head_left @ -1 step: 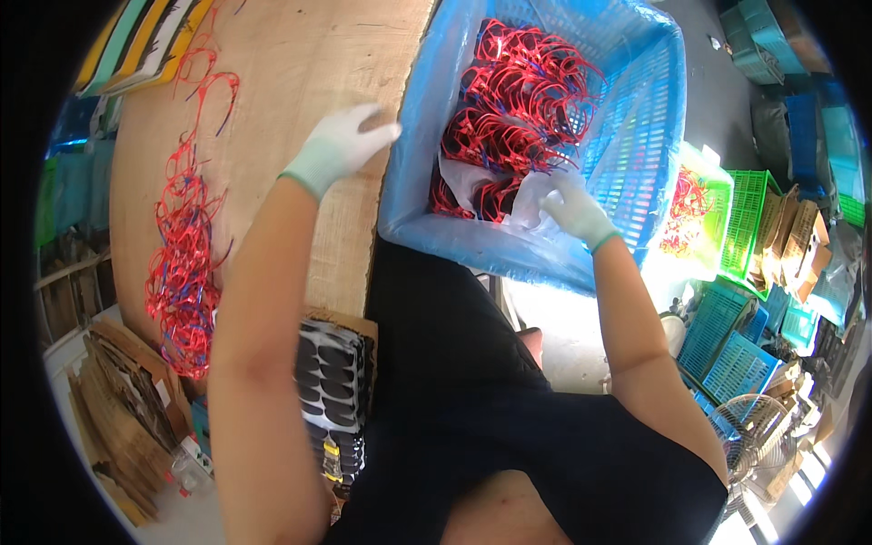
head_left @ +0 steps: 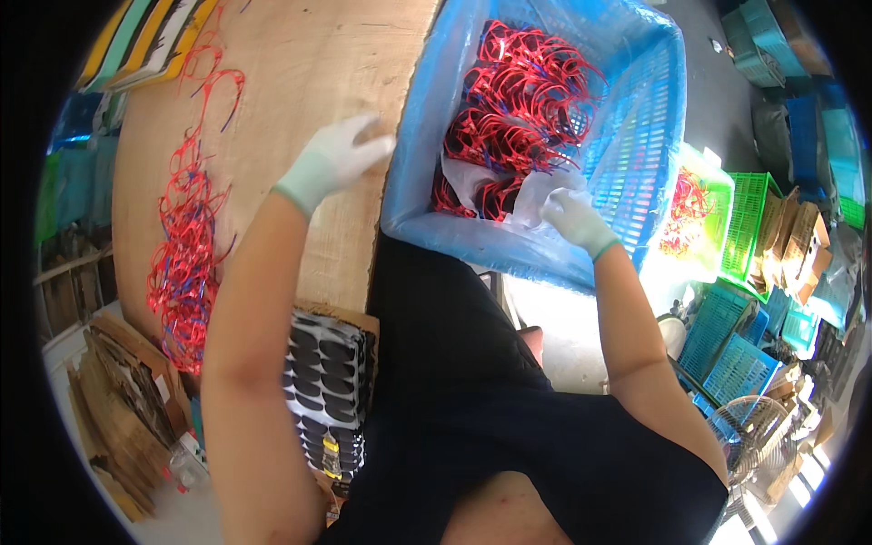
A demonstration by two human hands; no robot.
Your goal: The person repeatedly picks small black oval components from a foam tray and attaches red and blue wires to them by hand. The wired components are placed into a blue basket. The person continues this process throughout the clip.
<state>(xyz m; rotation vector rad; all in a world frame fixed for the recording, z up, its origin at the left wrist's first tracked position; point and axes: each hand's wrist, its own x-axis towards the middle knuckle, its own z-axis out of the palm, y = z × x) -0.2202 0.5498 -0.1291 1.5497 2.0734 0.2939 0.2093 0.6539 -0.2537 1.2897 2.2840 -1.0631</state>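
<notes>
My left hand (head_left: 341, 159), in a white glove, hovers over the wooden table (head_left: 300, 54) near its right edge, thumb and fingers apart, with nothing in it. Inside a blue plastic crate (head_left: 670, 100), my right hand (head_left: 578, 221), also gloved, is closed at the edge of a thin white sheet (head_left: 534, 198). The fingertips partly blend into that sheet. Beside it, bundles of red looped wires (head_left: 518, 100) with bits of blue and dark parts lie in rows. Translucent plastic lines the crate.
A tangled pile of red and blue wires (head_left: 186, 272) runs along the table's left side. Below the table edge stands a stack of black oval pieces (head_left: 327, 372). Right of the crate are a green bin (head_left: 718, 213) with red wires, more crates and a fan (head_left: 749, 431). Cardboard (head_left: 113, 409) leans lower left.
My left hand has moved slightly left and down, a little farther from the crate. My right hand stays at the white sheet, with its fingers slightly more curled.
</notes>
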